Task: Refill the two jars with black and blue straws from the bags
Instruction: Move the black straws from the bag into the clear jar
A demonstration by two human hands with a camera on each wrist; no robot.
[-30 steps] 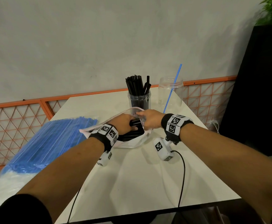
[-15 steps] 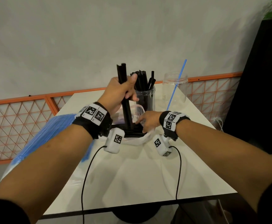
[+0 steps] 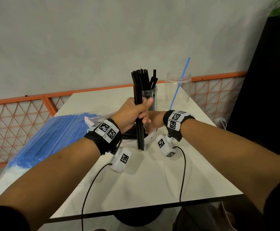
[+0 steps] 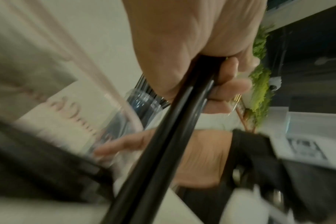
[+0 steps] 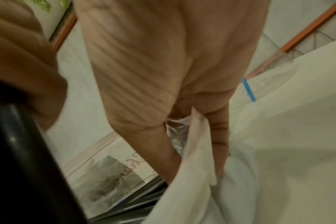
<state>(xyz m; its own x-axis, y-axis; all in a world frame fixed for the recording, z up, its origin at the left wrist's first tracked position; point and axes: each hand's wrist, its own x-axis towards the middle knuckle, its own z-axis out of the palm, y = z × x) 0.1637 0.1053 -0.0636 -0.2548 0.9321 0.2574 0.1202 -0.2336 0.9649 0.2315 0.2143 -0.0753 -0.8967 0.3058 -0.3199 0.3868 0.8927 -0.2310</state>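
Note:
My left hand (image 3: pixel 141 111) grips a bundle of black straws (image 3: pixel 140 137) upright, just in front of the clear jar (image 3: pixel 152 97) that holds several black straws. The bundle's lower ends hang above the open white bag (image 3: pixel 150 136). In the left wrist view my fingers (image 4: pixel 226 84) curl round the black straws (image 4: pixel 163 144). My right hand (image 3: pixel 154 120) stays low and pinches the bag's edge (image 5: pixel 197 151). More black straws (image 5: pixel 136 201) lie inside the bag. The second clear jar (image 3: pixel 184 90) at the back right holds one blue straw (image 3: pixel 180 82).
A big bag of blue straws (image 3: pixel 56 137) lies on the left of the white table (image 3: pixel 152 180) and hangs over its edge. An orange lattice rail (image 3: pixel 19 124) runs behind. A black planter (image 3: pixel 272 80) stands at the right. Wrist-camera cables trail over the table's front.
My left hand has drawn the black straw bundle out of the bag, raised it upright and carried it up to the black-straw jar. My right hand has stayed on the bag.

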